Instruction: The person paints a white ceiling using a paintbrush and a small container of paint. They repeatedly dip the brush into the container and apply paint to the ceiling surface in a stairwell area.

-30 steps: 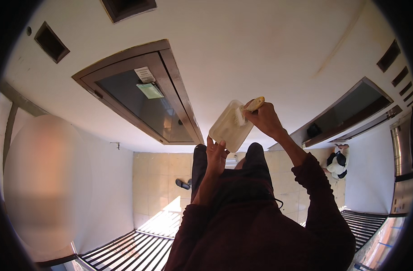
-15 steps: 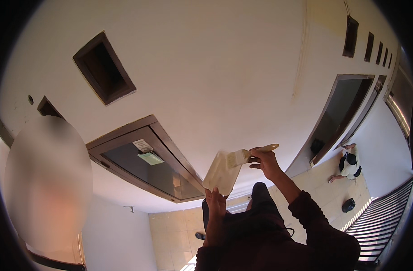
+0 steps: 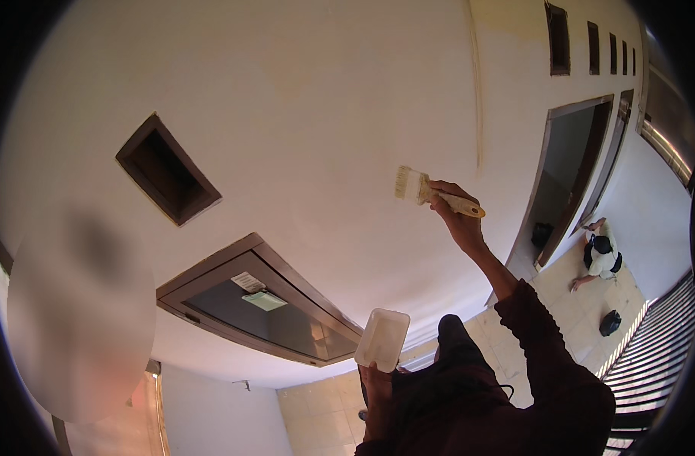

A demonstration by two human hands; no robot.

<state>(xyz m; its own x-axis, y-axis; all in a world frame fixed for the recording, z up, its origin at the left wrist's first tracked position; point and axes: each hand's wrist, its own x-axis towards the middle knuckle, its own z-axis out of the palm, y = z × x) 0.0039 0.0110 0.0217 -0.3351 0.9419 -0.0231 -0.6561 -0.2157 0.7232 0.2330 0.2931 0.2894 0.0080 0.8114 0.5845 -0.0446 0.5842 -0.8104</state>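
My right hand (image 3: 455, 207) grips a broad paintbrush (image 3: 413, 185) by its pale wooden handle, raised in front of the white wall (image 3: 347, 114). The pale bristles point left; whether they touch the wall I cannot tell. Lower down, my left hand (image 3: 377, 379) holds a white rectangular plastic container (image 3: 382, 340) by its near end, thumb over the rim. A whitish layer coats the container's inside. The brush is well apart from the container, above and to its right.
A brown-framed window (image 3: 264, 300) with papers on its glass is left of the container. A square framed opening (image 3: 169, 169) lies higher. At right are a doorway (image 3: 575, 167), a crouching person (image 3: 602, 251), a black bag (image 3: 609, 323) and a metal grille (image 3: 659, 357).
My right hand has lifted the paintbrush from the container up toward the wall. My left hand still holds the container, now lower in view. The view has shifted somewhat.
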